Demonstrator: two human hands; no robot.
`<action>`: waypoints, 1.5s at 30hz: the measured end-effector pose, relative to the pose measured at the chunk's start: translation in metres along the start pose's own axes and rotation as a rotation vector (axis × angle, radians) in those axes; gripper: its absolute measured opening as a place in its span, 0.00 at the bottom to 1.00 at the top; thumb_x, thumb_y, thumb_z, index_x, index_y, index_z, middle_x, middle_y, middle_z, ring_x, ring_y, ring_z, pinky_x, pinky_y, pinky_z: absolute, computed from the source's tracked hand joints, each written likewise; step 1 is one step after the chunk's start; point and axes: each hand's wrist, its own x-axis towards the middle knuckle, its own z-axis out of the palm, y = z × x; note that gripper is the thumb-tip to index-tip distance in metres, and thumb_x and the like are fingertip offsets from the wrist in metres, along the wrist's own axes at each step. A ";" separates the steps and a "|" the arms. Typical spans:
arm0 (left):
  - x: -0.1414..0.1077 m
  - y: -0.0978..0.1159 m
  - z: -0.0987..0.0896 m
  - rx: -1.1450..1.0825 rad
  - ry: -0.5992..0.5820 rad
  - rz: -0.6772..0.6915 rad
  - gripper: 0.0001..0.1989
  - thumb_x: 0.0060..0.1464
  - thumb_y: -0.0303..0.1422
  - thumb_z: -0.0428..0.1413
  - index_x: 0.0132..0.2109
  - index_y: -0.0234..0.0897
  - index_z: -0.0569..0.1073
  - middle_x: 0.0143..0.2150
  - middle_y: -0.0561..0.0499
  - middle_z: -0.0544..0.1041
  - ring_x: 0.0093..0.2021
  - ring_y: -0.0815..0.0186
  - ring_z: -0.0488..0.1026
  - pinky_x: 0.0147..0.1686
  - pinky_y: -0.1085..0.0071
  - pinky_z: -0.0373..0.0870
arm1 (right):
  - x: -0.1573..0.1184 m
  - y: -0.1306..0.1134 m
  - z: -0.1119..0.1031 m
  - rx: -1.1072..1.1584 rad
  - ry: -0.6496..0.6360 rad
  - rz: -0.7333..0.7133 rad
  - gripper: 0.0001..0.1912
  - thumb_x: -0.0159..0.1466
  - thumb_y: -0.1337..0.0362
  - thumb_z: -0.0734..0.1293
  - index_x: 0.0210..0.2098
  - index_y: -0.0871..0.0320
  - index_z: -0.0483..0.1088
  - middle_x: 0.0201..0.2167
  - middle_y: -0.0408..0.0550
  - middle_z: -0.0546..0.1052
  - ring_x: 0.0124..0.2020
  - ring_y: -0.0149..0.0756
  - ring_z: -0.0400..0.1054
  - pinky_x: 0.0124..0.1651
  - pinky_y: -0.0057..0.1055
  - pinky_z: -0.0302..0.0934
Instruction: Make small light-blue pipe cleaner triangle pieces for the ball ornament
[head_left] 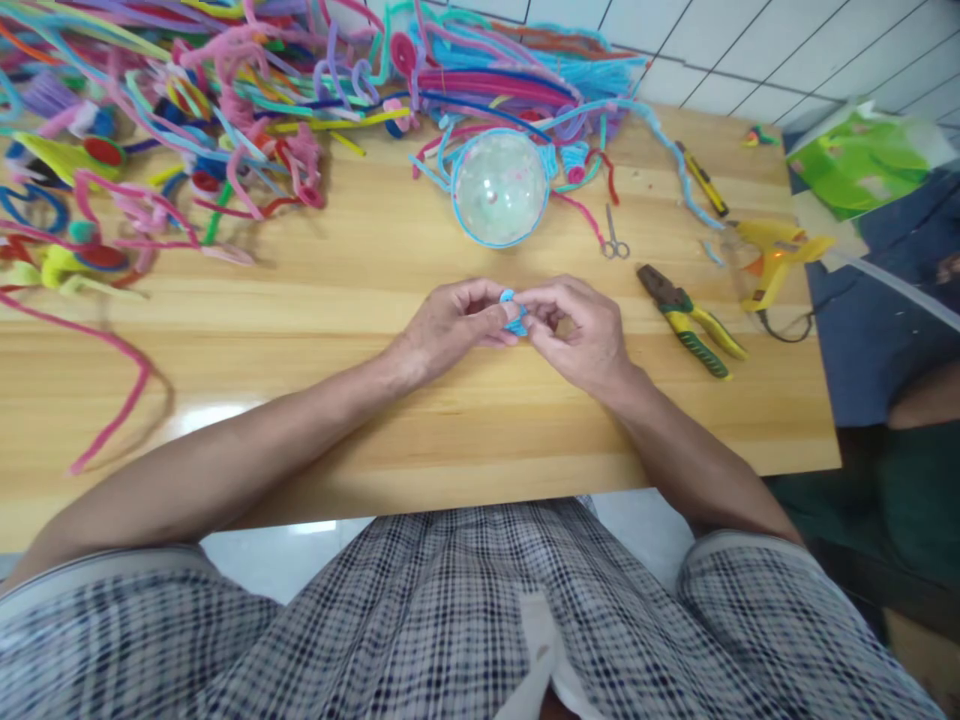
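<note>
A small blue fuzzy piece (516, 322) is held between both hands over the middle of the wooden table (337, 340). My left hand (461, 320) pinches it from the left, its thumb across the front. From the right, the closed fingertips of my right hand (574, 325) grip its edge. Just beyond the hands stands a clear round bowl (501, 188) with a blue rim. Parts of the blue piece are hidden by the fingers.
Colourful pipe cleaners (225, 90) cover the back left. Towards the right lie small scissors (615, 240), pliers (686, 320), a yellow cutter (703, 180) and a yellow glue gun (776, 260). A green package (859, 170) is at the far right, near a partly visible person.
</note>
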 end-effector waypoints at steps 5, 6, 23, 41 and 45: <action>0.002 -0.002 -0.001 0.030 0.004 0.004 0.30 0.49 0.57 0.80 0.41 0.35 0.84 0.39 0.47 0.89 0.38 0.63 0.89 0.42 0.71 0.87 | -0.001 -0.001 0.001 -0.008 -0.005 0.012 0.09 0.71 0.64 0.74 0.49 0.49 0.84 0.36 0.46 0.83 0.34 0.37 0.74 0.37 0.34 0.73; 0.002 -0.003 -0.001 0.026 0.006 0.008 0.31 0.48 0.58 0.80 0.41 0.35 0.85 0.39 0.47 0.89 0.37 0.63 0.89 0.42 0.71 0.87 | -0.001 -0.001 0.001 -0.006 -0.001 0.005 0.10 0.71 0.64 0.73 0.50 0.49 0.84 0.36 0.45 0.83 0.34 0.37 0.74 0.37 0.34 0.73; -0.001 0.001 0.003 0.028 0.124 0.090 0.22 0.57 0.50 0.78 0.41 0.36 0.85 0.38 0.48 0.90 0.34 0.64 0.88 0.39 0.71 0.86 | 0.000 -0.004 0.000 0.216 0.006 0.217 0.16 0.70 0.53 0.79 0.53 0.51 0.83 0.43 0.46 0.87 0.38 0.36 0.79 0.42 0.34 0.75; 0.000 -0.004 -0.001 0.056 0.260 0.176 0.25 0.57 0.57 0.75 0.44 0.42 0.83 0.38 0.49 0.90 0.40 0.59 0.90 0.39 0.69 0.86 | 0.003 0.005 0.006 0.443 -0.024 0.387 0.16 0.65 0.54 0.79 0.48 0.54 0.79 0.33 0.39 0.78 0.30 0.29 0.69 0.32 0.27 0.64; 0.001 -0.005 -0.001 0.060 0.256 0.169 0.25 0.57 0.57 0.75 0.44 0.42 0.83 0.37 0.50 0.90 0.39 0.59 0.90 0.36 0.69 0.85 | -0.001 0.001 0.007 0.302 0.001 0.268 0.16 0.67 0.61 0.75 0.54 0.52 0.78 0.31 0.36 0.75 0.29 0.29 0.66 0.34 0.28 0.64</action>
